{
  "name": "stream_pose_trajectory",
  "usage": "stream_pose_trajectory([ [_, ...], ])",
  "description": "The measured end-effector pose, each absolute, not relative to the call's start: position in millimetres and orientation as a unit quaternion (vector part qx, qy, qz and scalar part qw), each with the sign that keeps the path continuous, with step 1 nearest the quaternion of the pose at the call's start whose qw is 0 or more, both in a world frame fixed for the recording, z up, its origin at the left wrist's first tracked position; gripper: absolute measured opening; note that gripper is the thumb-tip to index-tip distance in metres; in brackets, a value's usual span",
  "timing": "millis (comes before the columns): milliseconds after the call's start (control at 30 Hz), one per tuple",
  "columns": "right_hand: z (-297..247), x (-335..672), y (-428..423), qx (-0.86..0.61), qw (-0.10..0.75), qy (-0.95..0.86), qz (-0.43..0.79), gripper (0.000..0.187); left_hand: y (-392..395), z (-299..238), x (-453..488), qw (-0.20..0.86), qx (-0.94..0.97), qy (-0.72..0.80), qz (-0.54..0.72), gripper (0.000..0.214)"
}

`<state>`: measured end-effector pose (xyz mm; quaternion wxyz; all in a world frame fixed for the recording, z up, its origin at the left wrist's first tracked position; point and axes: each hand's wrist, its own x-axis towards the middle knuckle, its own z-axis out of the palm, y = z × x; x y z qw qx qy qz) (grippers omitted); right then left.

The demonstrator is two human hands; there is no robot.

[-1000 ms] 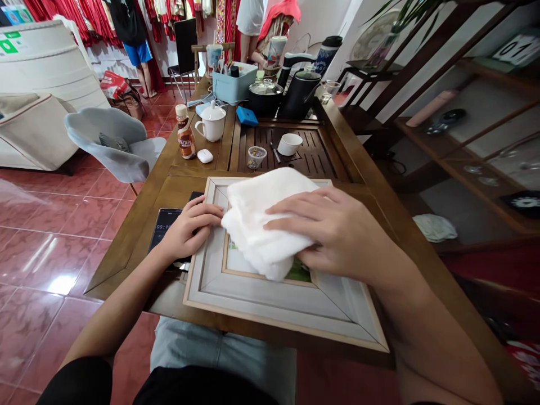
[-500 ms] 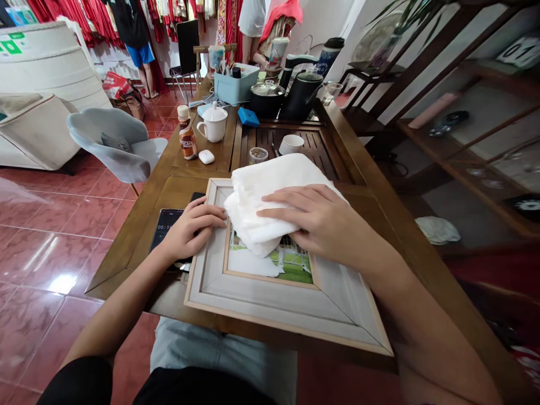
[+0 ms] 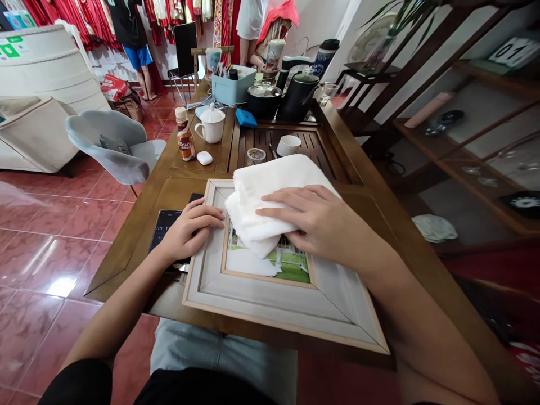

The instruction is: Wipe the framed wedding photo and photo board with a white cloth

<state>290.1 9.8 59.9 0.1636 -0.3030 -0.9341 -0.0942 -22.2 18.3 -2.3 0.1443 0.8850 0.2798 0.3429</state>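
A white-framed picture (image 3: 270, 306) lies flat on the near end of a wooden tea table (image 3: 139, 225). My right hand (image 3: 320, 222) lies palm down, fingers stretched, on a folded white cloth (image 3: 265, 191) that covers the upper part of the picture's glass. My left hand (image 3: 185, 230) rests on the frame's left edge, fingers curled against it. A green and white picture shows below the cloth.
A phone (image 3: 162, 228) lies left of the frame. Farther up the table stand a coffee bottle (image 3: 184, 135), white teapot (image 3: 211, 124), small cup (image 3: 289, 144), black kettles (image 3: 297, 95) and a blue box (image 3: 233, 85). A grey chair (image 3: 113, 146) stands left, wooden shelves right; people stand at the back.
My right hand has slid the cloth from the lower middle of the glass toward the far edge, uncovering the lower part of the picture. The left hand has stayed on the frame.
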Motion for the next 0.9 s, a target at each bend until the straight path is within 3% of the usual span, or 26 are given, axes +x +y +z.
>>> stream_pose_trajectory([
  [100, 58.2, 288.8, 10.8, -0.293, 0.162, -0.939, -0.075, 0.050, 18.6, -2.3, -21.9, 0.144, 0.886, 0.274, 0.345, 0.034],
  [367, 61.3, 291.9, 9.9, -0.340, 0.167, -0.910, -0.170, 0.036, 18.0, -2.0, -22.0, 0.145, 0.886, 0.278, 0.341, 0.034],
  [600, 56.2, 289.8, 12.6, -0.277, 0.185, -0.938, -0.095, 0.049, 18.3, -1.9, -21.7, 0.143, 0.886, 0.279, 0.341, 0.034],
  [900, 61.5, 293.2, 11.3, -0.317, 0.177, -0.916, -0.167, 0.038, 17.9, -1.2, -21.2, 0.144, 0.886, 0.279, 0.340, 0.035],
])
